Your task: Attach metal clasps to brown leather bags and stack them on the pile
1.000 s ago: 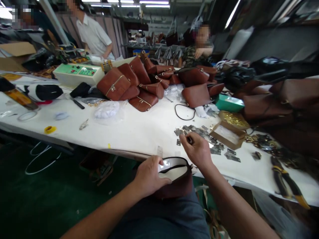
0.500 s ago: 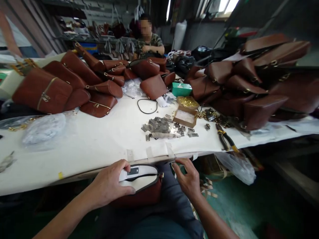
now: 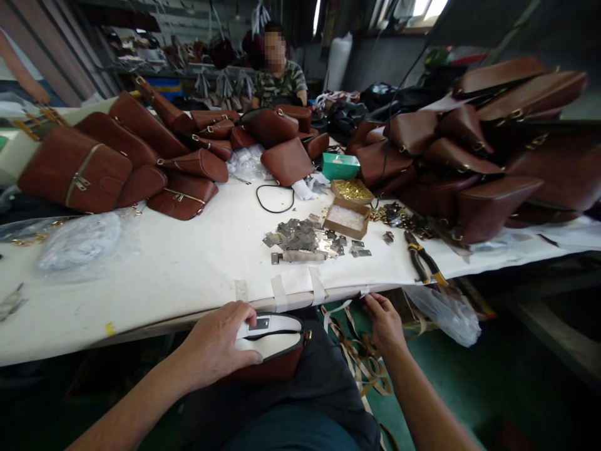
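Note:
My left hand (image 3: 220, 341) grips the brown handbag (image 3: 282, 366) on my lap, thumb and fingers on the rim of its open top. Inside the top shows a pale lining, with a small dark metal plate (image 3: 263, 323) lying against it beside my fingertips. Off to the right, my right hand (image 3: 387, 322) has its fingertips pinched on a strip of whitish tape (image 3: 364, 291) at the table's front edge. More tape strips (image 3: 279, 292) hang over that edge between the two hands.
A heap of metal plates (image 3: 300, 237) lies on the white table (image 3: 188, 269). Behind it are small boxes (image 3: 347, 218) of parts; pliers (image 3: 422, 258) lie to the right. Brown handbags (image 3: 77, 169) are piled on both sides. A person (image 3: 280, 78) sits across the table.
My right hand has moved right along the table edge, away from the handbag, to a tape strip. The left hand keeps hold of the handbag. The person opposite has lowered an arm.

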Tool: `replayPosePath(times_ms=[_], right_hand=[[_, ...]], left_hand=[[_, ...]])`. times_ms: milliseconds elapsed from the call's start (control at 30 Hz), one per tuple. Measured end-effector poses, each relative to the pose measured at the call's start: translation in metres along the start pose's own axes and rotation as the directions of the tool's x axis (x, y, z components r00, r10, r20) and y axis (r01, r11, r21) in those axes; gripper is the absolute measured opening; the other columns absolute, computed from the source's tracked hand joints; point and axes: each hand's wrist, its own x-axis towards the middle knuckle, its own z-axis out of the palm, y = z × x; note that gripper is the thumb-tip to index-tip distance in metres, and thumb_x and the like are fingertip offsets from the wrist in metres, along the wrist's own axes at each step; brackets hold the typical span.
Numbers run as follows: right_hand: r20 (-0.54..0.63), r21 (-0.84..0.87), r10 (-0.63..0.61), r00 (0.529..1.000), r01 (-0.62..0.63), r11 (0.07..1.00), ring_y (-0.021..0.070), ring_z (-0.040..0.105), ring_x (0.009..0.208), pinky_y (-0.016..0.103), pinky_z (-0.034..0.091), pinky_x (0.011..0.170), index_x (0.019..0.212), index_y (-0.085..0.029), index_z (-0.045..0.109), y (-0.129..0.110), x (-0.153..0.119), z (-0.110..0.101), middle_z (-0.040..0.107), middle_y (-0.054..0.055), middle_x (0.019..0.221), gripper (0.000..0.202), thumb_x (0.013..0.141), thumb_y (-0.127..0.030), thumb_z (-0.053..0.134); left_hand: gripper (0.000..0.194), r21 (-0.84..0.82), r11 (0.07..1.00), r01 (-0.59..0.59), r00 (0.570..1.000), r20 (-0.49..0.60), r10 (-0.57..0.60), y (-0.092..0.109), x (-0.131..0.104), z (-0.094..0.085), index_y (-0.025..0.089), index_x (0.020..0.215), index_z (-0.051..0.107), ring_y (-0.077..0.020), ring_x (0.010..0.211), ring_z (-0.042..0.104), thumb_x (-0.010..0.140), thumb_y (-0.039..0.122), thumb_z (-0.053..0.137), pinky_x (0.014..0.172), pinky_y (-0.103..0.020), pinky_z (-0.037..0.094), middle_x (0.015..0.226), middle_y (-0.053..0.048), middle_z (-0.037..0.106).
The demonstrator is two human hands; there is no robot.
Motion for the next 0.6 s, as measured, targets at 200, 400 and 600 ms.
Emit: replayPosePath(times_ms=[200,400,600], right_hand=[[0.068,0.128,0.089,0.994,-0.097,0.987,0.0158,0.064,0.075,0.027,0.054,0.071,0.081,-0.019,0.065,-0.002,0.005,0.000,0.068,0.000,0.080,0.048,0.057,-0.050,0.094],[0.199,0.167,0.178,0.964,-0.213,0.963,0.0165,0.065,0.074,0.029,0.057,0.070,0.087,-0.019,0.069,-0.011,-0.001,0.000,0.069,0.001,0.082,0.049,0.058,-0.051,0.093],[0.235,0.054,0.244,0.941,-0.264,0.963,0.0140,0.059,0.062,0.026,0.052,0.057,0.083,-0.016,0.071,-0.026,-0.004,-0.007,0.066,0.002,0.074,0.048,0.055,-0.046,0.095]], left_hand=[[0.036,-0.009,1.000,0.010,1.000,0.005,-0.010,-0.001,0.002,0.002,0.024,0.101,0.060,-0.0218,0.090,0.059,0.071,0.037,0.075,0.081,-0.033,0.039,0.103,-0.001,0.065],[0.035,0.000,1.000,0.018,1.000,0.013,-0.018,0.001,0.004,0.003,0.024,0.101,0.060,-0.0218,0.090,0.060,0.071,0.036,0.074,0.081,-0.033,0.040,0.103,-0.001,0.067],[0.037,0.009,1.000,0.018,1.000,0.011,-0.018,0.001,0.004,0.001,0.024,0.101,0.060,-0.0225,0.090,0.060,0.071,0.039,0.076,0.080,-0.032,0.040,0.104,-0.001,0.067]])
